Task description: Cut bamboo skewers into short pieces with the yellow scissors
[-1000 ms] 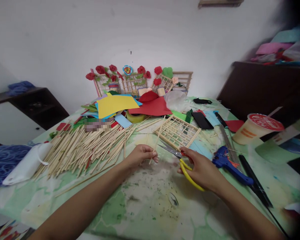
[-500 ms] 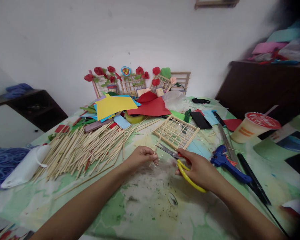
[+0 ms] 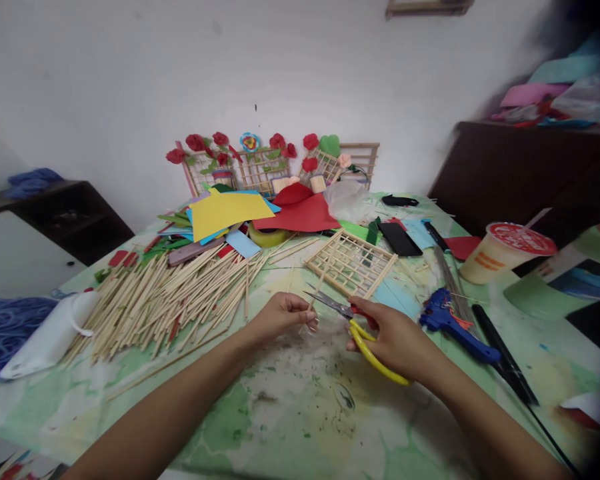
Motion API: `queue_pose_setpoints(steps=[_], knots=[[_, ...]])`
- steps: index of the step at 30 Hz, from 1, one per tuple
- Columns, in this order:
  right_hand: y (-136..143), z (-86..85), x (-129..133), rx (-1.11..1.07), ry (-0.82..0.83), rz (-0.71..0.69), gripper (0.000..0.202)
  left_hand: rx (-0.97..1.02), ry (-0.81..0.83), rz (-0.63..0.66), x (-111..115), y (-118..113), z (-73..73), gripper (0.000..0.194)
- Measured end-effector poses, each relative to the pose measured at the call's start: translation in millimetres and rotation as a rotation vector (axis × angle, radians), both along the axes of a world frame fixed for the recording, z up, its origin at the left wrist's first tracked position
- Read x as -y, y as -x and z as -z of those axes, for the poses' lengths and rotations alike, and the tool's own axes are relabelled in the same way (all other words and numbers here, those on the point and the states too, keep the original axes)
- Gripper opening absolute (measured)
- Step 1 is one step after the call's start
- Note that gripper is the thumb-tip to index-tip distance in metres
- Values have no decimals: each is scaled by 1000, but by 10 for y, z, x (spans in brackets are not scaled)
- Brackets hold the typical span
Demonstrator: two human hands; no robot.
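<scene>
Though curled — left hand [image 3: 281, 319] near scissors [image 3: 337, 306]

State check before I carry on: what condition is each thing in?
Left hand: pinching the stick
Stick: held slanted, whole as far as visible
Right hand: gripping the scissors
Scissors: blades slightly open
Drink cup: upright, lid on, straw in
Glue gun: lying down
</scene>
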State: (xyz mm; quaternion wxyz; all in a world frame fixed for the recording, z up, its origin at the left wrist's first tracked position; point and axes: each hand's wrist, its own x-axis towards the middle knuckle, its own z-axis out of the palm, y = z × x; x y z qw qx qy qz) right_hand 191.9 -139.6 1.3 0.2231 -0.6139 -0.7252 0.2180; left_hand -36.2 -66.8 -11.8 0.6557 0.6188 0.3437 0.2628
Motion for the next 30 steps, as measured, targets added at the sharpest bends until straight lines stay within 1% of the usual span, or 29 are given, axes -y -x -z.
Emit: queue_pose_setpoints(steps=[8, 16, 20, 26, 30], knots=[[28, -21, 2, 1, -3, -9, 64, -11, 13, 14, -1, -1, -7, 24], [43, -49, 15, 11, 37, 3, 66, -14, 11, 14, 4, -4, -5, 25], [39, -34, 11, 9, 38, 1, 68, -21, 7, 23, 2, 1, -8, 25], [35, -4, 8, -13, 48, -2, 69, -18, -14, 37, -13, 20, 30, 23], [38, -18, 12, -25, 62, -3, 68, -18, -23, 42, 0, 15, 5, 24]])
